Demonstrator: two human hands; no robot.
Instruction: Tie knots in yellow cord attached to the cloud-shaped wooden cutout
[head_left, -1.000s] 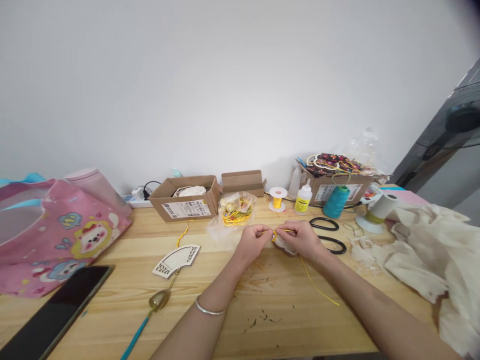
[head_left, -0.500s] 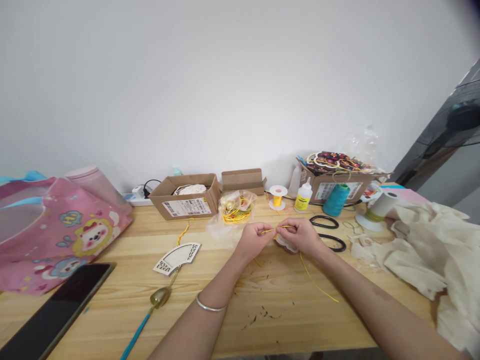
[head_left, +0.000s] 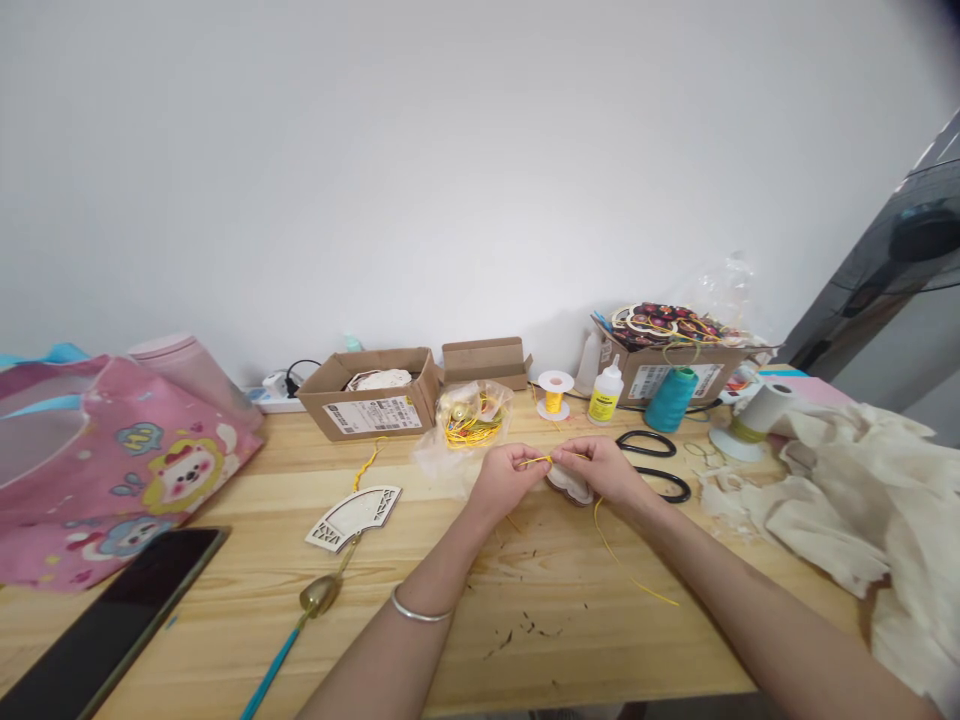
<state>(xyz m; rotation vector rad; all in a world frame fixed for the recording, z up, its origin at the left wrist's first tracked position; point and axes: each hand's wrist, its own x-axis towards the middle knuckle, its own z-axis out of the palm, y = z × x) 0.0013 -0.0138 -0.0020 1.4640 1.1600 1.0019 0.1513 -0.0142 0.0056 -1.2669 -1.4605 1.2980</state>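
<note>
Fingers (head_left: 526,455) of the left hand (head_left: 496,482) and right hand (head_left: 606,468) pinch a thin yellow cord (head_left: 550,460) stretched between them, just above a scalloped pale plaque (head_left: 571,486) partly hidden by the right hand. A loose yellow end (head_left: 632,578) trails across the wooden table (head_left: 600,650). Black scissor handles (head_left: 649,454) lie beside the right hand; a clear plastic bag (head_left: 441,458) of yellow cords sits beyond the left

The scalloped piece (head_left: 571,486) is showing a matt pale face, the desk (head_left: 592,650) smooth grained wood, the phone (head_left: 112,622) a glossy screen, the bell (head_left: 320,594) shiny gold-toned metal, the left-hand box (head_left: 360,397) matt cardboard, the cloth (head_left: 832,490) wrinkled matt fabric, and the bangle (head_left: 420,614) polished silvery metal.
</note>
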